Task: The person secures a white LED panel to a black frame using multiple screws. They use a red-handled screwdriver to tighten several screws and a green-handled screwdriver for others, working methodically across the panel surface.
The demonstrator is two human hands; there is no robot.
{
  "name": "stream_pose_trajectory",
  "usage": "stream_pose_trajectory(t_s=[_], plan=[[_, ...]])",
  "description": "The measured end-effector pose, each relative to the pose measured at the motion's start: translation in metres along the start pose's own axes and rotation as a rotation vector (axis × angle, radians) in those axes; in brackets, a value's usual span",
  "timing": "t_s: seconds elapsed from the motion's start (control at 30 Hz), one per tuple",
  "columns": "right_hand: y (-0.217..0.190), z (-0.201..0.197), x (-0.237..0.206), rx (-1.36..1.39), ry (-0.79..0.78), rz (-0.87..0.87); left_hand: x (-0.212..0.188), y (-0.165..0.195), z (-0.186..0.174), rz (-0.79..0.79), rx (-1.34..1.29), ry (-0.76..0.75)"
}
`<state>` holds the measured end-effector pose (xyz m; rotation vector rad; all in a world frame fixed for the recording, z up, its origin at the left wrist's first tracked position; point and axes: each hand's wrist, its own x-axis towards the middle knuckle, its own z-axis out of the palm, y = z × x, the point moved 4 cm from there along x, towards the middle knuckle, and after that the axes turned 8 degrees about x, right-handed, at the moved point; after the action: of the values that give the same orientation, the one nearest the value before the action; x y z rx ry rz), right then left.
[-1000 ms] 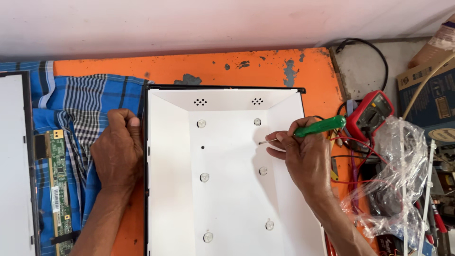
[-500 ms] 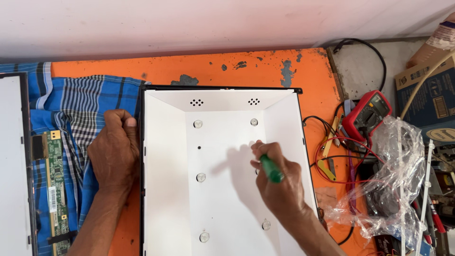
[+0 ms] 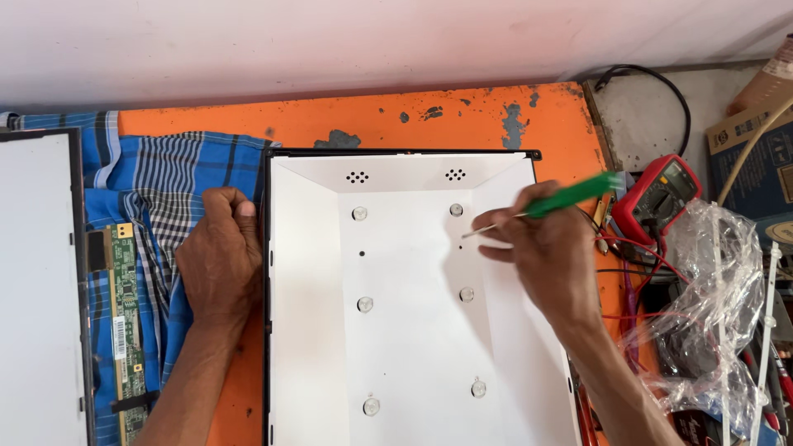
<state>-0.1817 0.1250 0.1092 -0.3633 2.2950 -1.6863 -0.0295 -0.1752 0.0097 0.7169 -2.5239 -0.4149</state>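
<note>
My right hand [image 3: 541,256] grips a green-handled screwdriver [image 3: 545,206], its thin tip just above the white backlight tray with round lenses [image 3: 405,347]. My left hand [image 3: 219,256] is curled shut, pressing the tray's black left edge beside the blue checked cloth [image 3: 157,182].

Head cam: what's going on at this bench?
A person works over an opened white backlight tray with round LED lenses, lying on an orange table. The right hand holds a green-handled screwdriver, tip near a small hole by the upper right lens. The left hand rests fisted on the tray's left edge, over a blue checked cloth. A red multimeter sits to the right.
</note>
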Motion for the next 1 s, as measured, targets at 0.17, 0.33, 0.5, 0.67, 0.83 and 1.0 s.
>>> stream_pose_trajectory(t_s=[0.17,0.33,0.5,0.67,0.83,1.0], plan=[[-0.013,-0.043,-0.026,0.133,0.37,-0.213,-0.002,-0.008,0.006,-0.057,-0.011,-0.014],[0.015,-0.091,-0.047,-0.351,0.356,-0.112,0.007,-0.01,-0.009,-0.12,-0.332,0.035],[0.073,-0.116,-0.084,-0.706,0.318,0.013,0.003,0.036,-0.066,0.008,-0.326,0.119],[0.109,-0.112,-0.106,-0.683,0.237,0.199,-0.016,0.146,-0.024,0.217,-0.483,-0.125],[0.105,-0.101,-0.102,-0.701,0.246,0.017,-0.021,0.185,0.029,0.283,-0.406,-0.196],[0.102,-0.099,-0.106,-0.645,0.243,0.008,-0.02,0.184,0.031,0.277,-0.369,-0.197]])
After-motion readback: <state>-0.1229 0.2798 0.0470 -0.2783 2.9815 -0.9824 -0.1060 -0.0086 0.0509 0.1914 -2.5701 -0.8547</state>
